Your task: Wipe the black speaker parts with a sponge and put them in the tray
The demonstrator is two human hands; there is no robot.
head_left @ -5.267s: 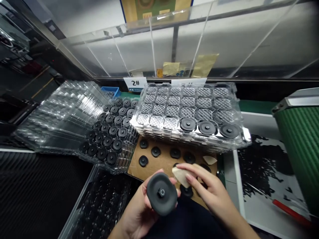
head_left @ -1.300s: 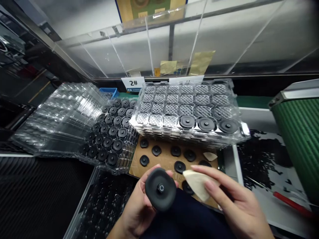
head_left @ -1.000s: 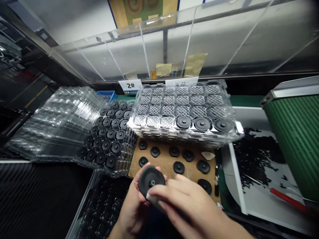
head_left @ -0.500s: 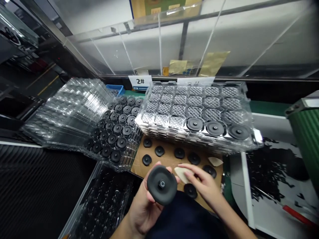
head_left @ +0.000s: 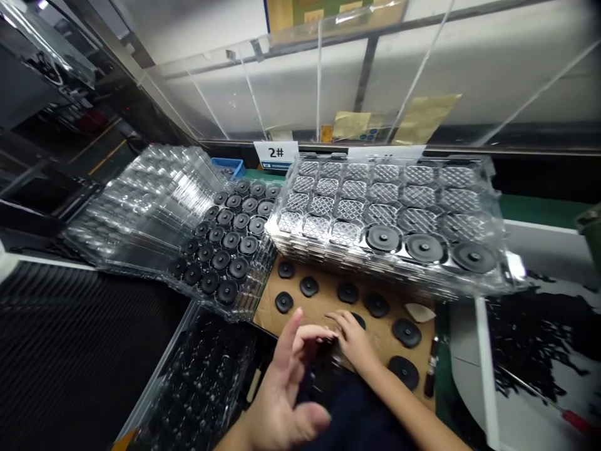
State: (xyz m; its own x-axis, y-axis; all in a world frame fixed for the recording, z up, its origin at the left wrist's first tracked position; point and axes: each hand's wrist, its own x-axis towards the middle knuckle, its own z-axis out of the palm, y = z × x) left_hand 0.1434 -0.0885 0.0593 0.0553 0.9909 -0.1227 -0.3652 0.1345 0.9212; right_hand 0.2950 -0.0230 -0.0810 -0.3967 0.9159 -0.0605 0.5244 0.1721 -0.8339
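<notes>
My left hand (head_left: 291, 388) is raised over my lap, fingers and thumb spread with nothing between them. Beyond its fingertips, my right hand (head_left: 352, 338) reaches down to the cardboard (head_left: 323, 304), its fingers over a black round part (head_left: 359, 319) that it partly covers; its grip is not clear. Several more black round parts (head_left: 348, 292) lie about on the cardboard. A pale pad (head_left: 420, 312) rests near the cardboard's right edge.
A stack of clear trays (head_left: 385, 194) stands behind the cardboard, three black parts in its front row. A filled tray (head_left: 230, 241) and stacked empty trays (head_left: 141, 200) are on the left. Black scraps (head_left: 539, 332) and a red-handled tool (head_left: 580, 423) lie at the right.
The black part has left my left hand, which is now spread open. My right hand has moved left and no longer visibly holds the second pale pad. The view has shifted slightly.
</notes>
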